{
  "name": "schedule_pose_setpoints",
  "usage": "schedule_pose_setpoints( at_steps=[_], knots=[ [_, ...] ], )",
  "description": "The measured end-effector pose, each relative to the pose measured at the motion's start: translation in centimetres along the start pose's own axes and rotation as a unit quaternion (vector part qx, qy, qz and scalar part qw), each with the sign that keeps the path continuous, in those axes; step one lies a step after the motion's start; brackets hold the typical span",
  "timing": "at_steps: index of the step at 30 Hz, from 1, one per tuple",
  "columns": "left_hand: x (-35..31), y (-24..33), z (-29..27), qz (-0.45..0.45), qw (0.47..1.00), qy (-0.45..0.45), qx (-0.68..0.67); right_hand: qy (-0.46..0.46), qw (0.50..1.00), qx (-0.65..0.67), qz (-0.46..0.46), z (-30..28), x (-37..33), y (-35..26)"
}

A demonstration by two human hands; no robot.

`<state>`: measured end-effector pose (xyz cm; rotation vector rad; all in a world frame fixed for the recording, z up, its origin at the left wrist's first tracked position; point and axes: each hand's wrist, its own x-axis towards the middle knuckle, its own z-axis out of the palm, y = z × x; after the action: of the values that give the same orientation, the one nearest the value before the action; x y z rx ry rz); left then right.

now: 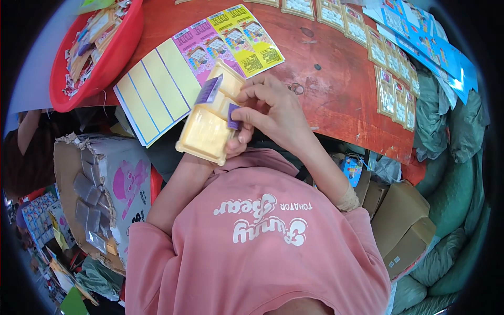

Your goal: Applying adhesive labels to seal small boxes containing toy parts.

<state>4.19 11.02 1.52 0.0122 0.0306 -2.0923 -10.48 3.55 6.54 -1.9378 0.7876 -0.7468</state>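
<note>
A cream-yellow plastic box (206, 132) is held tilted in front of my chest, over the table's near edge. My left hand (240, 145) grips it from below, its fingers mostly hidden behind the box. A purple sticker (209, 90) stands partly off the box at its middle. With the thumb and index finger of my right hand (275, 107), I press a purple flap (233, 116) against the box's right side. I cannot tell whether both purple pieces are one sticker. Beneath lies a sticker sheet (163, 90), its left strips bare and its right strips bearing pink and yellow stickers.
Rows of boxes with white pieces (386, 89) line the far and right sides of the red table (336, 97). A red basin (134, 39) of scraps stands at the left. Blue printed sheets (425, 37) lie far right. Cardboard boxes (126, 173) flank me below the tabletop.
</note>
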Motion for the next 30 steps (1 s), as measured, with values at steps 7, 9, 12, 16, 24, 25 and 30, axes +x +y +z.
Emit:
schedule_pose_setpoints(
  at_steps=[7,9,12,16,24,25,30],
  knots=[
    [0.4,-0.1,0.6,0.093,0.986,0.068,0.124,-0.01,0.998,0.025,0.065,-0.1,-0.1,-1.0],
    [0.9,0.0,1.5,0.081,0.982,0.115,0.125,-0.001,0.996,0.041,0.084,-0.2,0.0,-0.6],
    [1.4,0.3,0.8,0.082,0.986,0.033,0.138,0.009,0.998,0.033,0.046,-0.6,0.1,0.1],
    [2.0,0.1,1.8,0.075,0.976,0.158,0.132,0.042,0.998,-0.027,-0.033,-0.5,-0.2,0.1],
    [2.5,0.1,0.0,0.141,0.985,0.002,0.102,0.042,0.974,-0.172,-0.14,-1.8,0.1,-0.9],
    [2.7,0.2,-0.2,0.136,0.976,-0.141,0.1,0.055,0.965,-0.173,-0.188,-1.7,0.3,-0.6],
    [2.7,0.1,-2.3,0.174,0.979,-0.064,0.089,0.109,0.935,-0.193,-0.277,-1.7,0.4,0.7]
  ],
)
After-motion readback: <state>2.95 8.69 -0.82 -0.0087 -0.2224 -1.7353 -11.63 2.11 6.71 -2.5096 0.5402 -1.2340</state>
